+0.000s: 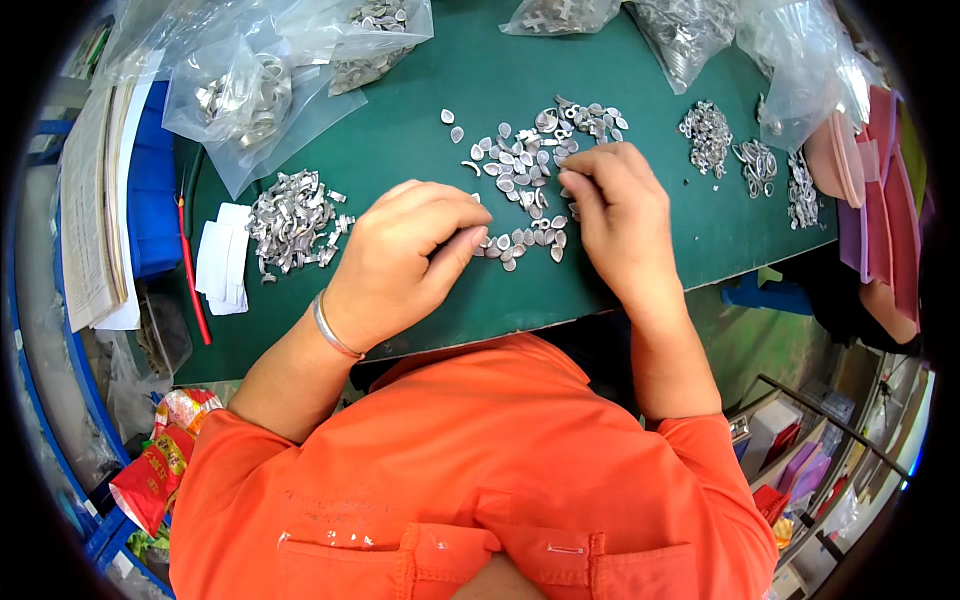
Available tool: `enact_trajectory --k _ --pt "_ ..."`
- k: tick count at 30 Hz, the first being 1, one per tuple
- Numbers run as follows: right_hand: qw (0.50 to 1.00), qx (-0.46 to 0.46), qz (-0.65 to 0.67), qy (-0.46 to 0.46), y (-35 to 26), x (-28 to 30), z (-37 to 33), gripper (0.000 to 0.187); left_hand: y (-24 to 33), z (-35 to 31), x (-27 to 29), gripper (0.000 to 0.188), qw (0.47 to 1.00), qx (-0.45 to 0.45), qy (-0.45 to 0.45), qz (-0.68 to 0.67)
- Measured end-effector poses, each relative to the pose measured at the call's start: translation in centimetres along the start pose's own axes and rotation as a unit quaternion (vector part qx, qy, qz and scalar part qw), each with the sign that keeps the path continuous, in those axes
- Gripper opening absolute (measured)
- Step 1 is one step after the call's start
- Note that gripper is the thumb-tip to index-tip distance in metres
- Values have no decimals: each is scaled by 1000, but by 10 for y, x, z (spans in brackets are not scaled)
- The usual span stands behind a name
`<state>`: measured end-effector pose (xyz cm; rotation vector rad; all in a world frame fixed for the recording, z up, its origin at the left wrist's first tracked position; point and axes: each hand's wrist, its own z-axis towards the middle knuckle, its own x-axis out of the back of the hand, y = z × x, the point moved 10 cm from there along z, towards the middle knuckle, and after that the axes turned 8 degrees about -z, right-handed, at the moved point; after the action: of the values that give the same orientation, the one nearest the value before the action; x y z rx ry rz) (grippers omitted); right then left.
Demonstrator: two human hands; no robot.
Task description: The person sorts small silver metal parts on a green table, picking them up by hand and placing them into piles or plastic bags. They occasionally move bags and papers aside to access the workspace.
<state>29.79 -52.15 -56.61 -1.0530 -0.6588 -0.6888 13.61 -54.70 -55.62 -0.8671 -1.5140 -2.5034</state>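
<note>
Many small grey metal pieces, mostly teardrop-shaped [520,160], lie spread over the green tabletop [400,130] between my hands. My left hand [400,255], with a silver bangle [325,325] at its wrist, is at the left edge of this spread. Its thumb and fingertips come together in a pinch, and whatever is between them is hidden. On the right side of the spread, my right hand [622,215] also pinches thumb against forefinger. Any piece in it is too small to make out.
A heap of curved metal pieces [290,222], white paper slips [222,258] and a red pen-like tool [193,270] are at the left. Smaller piles [707,138] lie right. Clear plastic bags [235,95] of parts line the far side; a blue bin [152,190] stands left.
</note>
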Motion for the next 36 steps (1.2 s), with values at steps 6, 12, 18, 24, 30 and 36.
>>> enact_trajectory --k 6,12,18,24,30,36 --pt "868 -224 443 -33 29 -10 -16 7 -1 2 23 7 996 16 80 -23" --pt "988 -59 29 -142 -2 -19 -20 11 -10 0 40 7 988 43 142 -49" --pt "986 -4 66 -150 -12 -17 -13 11 -23 -13 63 9 948 50 258 -181" --pt "717 -288 623 -123 10 -34 -4 5 -29 -19 73 16 912 70 306 -265" --pt "900 -211 333 -188 21 -24 27 11 -47 -23 73 15 865 121 334 -353" --pt "995 -85 -31 28 104 81 55 10 -42 -26 74 18 873 102 313 -360"
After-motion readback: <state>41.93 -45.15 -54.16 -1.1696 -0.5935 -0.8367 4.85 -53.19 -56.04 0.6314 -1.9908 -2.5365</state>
